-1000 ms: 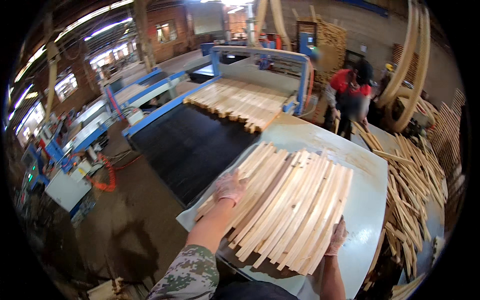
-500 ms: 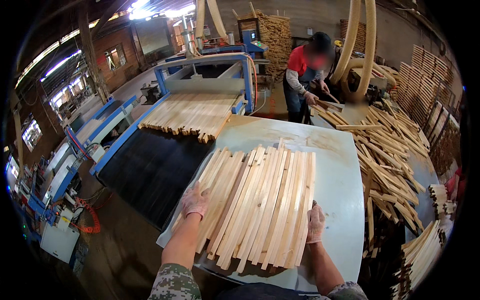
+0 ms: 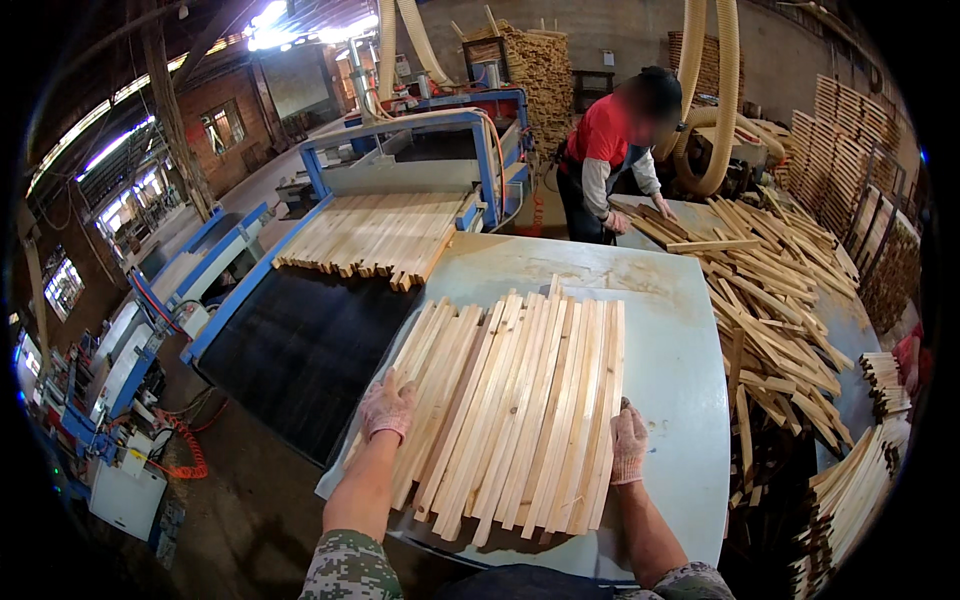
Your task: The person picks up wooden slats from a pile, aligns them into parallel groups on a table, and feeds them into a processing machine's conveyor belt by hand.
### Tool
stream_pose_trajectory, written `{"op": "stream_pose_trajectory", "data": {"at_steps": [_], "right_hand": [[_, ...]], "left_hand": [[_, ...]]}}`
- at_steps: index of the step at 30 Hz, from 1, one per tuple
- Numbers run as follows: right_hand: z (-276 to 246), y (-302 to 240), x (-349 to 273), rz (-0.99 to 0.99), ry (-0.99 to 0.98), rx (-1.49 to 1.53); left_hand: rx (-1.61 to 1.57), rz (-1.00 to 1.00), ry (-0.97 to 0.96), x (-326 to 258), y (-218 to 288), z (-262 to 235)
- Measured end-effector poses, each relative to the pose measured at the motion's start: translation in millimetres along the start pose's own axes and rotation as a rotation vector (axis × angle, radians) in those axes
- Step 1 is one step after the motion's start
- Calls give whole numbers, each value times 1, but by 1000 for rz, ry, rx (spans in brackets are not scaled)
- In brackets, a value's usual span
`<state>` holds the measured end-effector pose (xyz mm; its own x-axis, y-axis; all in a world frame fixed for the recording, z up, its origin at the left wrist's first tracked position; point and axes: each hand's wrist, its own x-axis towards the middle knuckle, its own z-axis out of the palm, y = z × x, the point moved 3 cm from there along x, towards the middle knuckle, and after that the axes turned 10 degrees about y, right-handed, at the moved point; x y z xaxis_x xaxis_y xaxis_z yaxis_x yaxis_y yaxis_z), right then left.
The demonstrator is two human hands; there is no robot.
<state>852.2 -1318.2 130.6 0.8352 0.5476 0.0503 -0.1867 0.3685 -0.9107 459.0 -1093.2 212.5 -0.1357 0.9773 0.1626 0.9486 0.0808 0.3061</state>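
Several pale wooden strips [image 3: 520, 410] lie side by side in a slanting row on a light grey-blue tabletop [image 3: 680, 350], their ends uneven. My left hand [image 3: 388, 408], in a pinkish knit glove, rests at the row's left side with its fingers spread over the outer strips. Along the right edge of the row is my right hand [image 3: 628, 447], gloved too, its fingers drawn together. A small dark spot shows at its fingertips; what it is cannot be made out.
Left of the table, a black conveyor belt [image 3: 300, 325] leads to a blue-framed machine [image 3: 400, 150] with another row of strips [image 3: 370, 235] on it. Across the table a person in red [image 3: 610, 140] bends beside a loose heap of sticks [image 3: 770, 300]. Pale ribbed hoses [image 3: 730, 90] hang behind.
My hands and the strips stay nearly in place. The person opposite has leaned lower, with the hands moved apart over the sticks. The whole view has shifted slightly.
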Motion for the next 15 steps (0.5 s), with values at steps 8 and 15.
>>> {"op": "stream_pose_trajectory", "data": {"at_steps": [8, 15], "right_hand": [[6, -8, -4, 1, 37, -45], [-4, 5, 2, 23, 22, -24]], "left_hand": [[-33, -17, -5, -4, 0, -7], [-56, -9, -7, -3, 0, -5]]}}
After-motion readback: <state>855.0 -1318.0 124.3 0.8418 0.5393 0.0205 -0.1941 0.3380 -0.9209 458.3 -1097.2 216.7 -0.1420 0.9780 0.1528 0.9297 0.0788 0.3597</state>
